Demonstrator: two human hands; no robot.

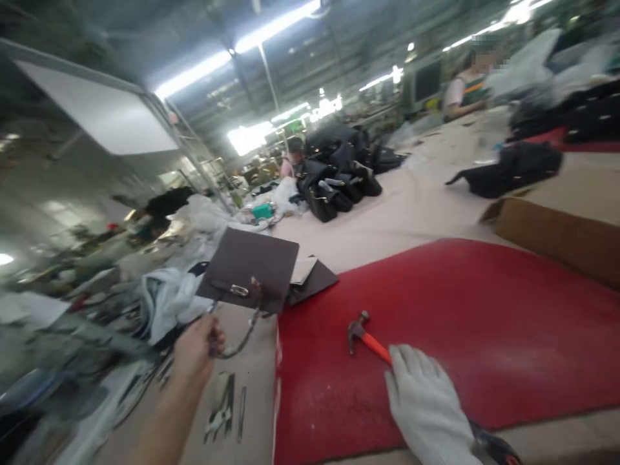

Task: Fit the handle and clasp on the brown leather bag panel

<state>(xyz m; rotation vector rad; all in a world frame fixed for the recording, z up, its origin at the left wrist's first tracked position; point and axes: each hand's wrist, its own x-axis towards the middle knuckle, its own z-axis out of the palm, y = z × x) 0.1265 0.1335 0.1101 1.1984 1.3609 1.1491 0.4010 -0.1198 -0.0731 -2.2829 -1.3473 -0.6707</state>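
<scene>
My left hand (201, 339) is bare, its fingers closed at one end of a thin grey curved strip (248, 337). The strip bends toward the lower edge of a dark square panel (254, 258); blur hides whether they are joined. A small metal ring-shaped piece (239, 290) shows on that panel. On the right, my right hand (421, 391) wears a white glove and covers the handle end of a claw hammer (375, 345). The hammer's orange handle runs under the gloved fingers, and its metal head points away over the red mat (460, 310).
Pliers (220, 413) and a thin metal rod (241, 413) lie left of the mat. Another dark piece (314, 287) sits behind the panel. A cardboard box (562, 226) stands right, black bags (334, 177) are heaped farther back, and a person (467, 90) is across the table.
</scene>
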